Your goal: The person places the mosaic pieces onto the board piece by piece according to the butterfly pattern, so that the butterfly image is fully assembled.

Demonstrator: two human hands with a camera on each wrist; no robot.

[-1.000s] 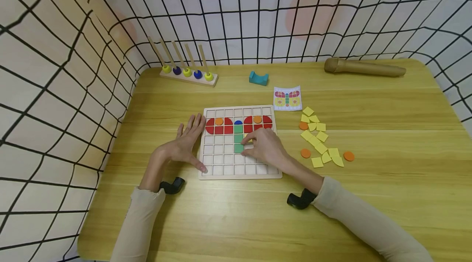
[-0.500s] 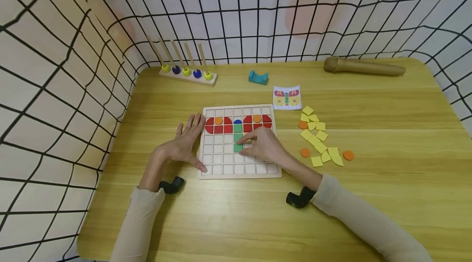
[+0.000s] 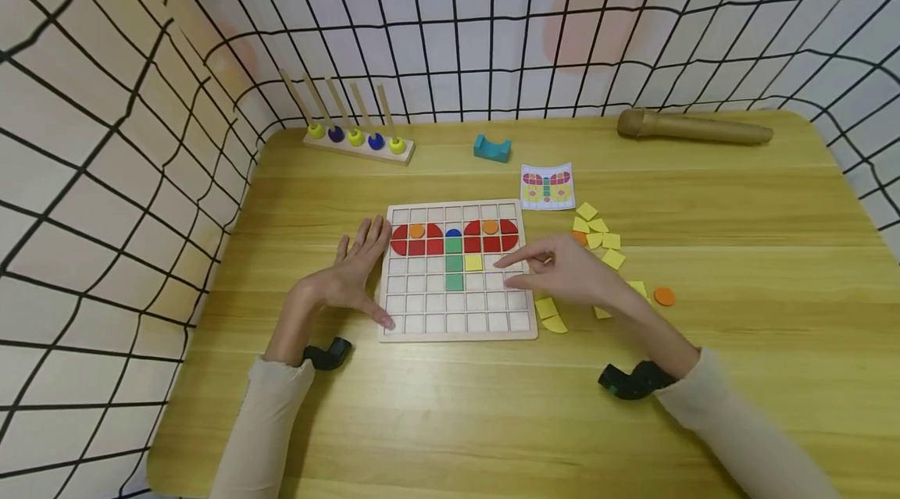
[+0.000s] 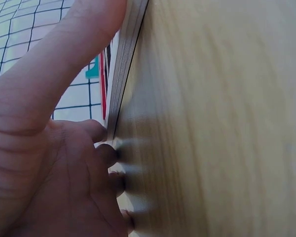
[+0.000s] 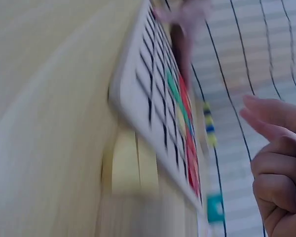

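Note:
My left hand (image 3: 344, 276) is spread along the left side of a wooden grid board (image 3: 457, 339), fingers and thumb at its edge. My right hand (image 3: 558, 272) hovers over the board's right part, thumb and index finger apart with nothing between them. On the board, a yellow square (image 3: 474, 262) lies right of a column of green squares (image 3: 455, 262) topped by a blue half-round piece (image 3: 453, 233). Red pieces (image 3: 491, 243) with orange discs (image 3: 418, 231) form a wing shape on each side. In the right wrist view, the hand's fingers (image 5: 278, 170) are curled beside the thumb and index finger.
Loose yellow pieces (image 3: 613, 259) and an orange disc (image 3: 664, 296) lie to the right. Two yellow pieces (image 3: 547, 308) sit by the board's right edge. Behind stand a butterfly picture card (image 3: 547, 202), a teal block (image 3: 492, 149), a peg stand (image 3: 358, 146) and a brown microphone-shaped object (image 3: 692, 128).
My right hand has let go of the yellow square and moved right, uncovering it on the board. Two yellow pieces by the board's edge have come into view. My left hand stays put.

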